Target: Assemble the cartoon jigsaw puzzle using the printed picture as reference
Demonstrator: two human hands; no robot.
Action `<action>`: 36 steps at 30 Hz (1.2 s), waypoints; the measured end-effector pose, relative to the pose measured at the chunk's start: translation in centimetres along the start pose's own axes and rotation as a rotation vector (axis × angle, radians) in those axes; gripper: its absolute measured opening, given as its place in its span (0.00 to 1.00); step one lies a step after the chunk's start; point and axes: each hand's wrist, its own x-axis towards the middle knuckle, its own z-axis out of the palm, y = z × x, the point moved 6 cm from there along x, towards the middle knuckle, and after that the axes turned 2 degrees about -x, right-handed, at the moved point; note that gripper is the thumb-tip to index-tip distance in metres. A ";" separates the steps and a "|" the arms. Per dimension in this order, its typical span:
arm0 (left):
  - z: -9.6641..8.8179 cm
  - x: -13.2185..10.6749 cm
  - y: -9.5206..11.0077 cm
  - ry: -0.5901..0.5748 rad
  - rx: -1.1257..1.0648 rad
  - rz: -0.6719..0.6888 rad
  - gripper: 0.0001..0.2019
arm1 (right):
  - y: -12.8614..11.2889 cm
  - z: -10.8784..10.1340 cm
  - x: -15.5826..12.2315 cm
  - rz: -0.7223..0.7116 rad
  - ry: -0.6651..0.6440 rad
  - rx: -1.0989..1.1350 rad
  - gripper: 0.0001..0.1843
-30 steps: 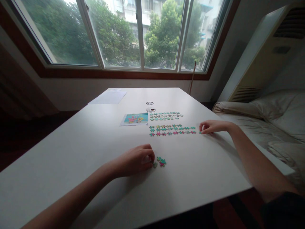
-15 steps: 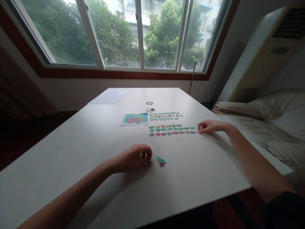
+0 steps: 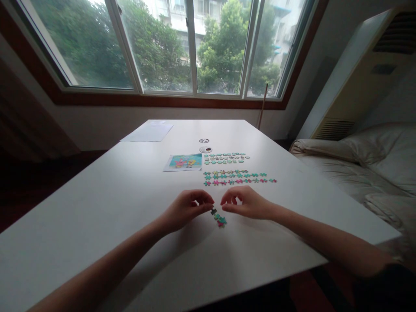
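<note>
Left hand [image 3: 186, 211] pinches a dark puzzle piece [image 3: 212, 211] against a small joined cluster [image 3: 221, 221], nearer the person than the picture card [image 3: 183, 162]. Right hand [image 3: 247, 203] hovers alongside, fingertips together. Seemingly early: rows of loose pieces [image 3: 238, 177] right of the card lie unjoined.

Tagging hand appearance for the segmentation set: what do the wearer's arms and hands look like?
Left hand and right hand are bare: no gloves, rings, watch or bands visible. Both forearms are uncovered. A dark sleeve shows only high on the right arm, at the lower right corner.
</note>
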 end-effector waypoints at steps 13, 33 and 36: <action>0.0 0.0 0.4 0.050 0.041 0.050 0.12 | 0.2 0.6 -0.3 0.041 0.173 0.110 0.08; 3.3 -2.3 2.2 -0.228 0.778 0.374 0.16 | 9.2 -8.7 2.8 0.344 0.600 -0.227 0.19; 3.5 -2.4 2.1 -0.222 0.800 0.386 0.14 | 13.4 -11.5 3.3 0.525 0.569 -0.359 0.18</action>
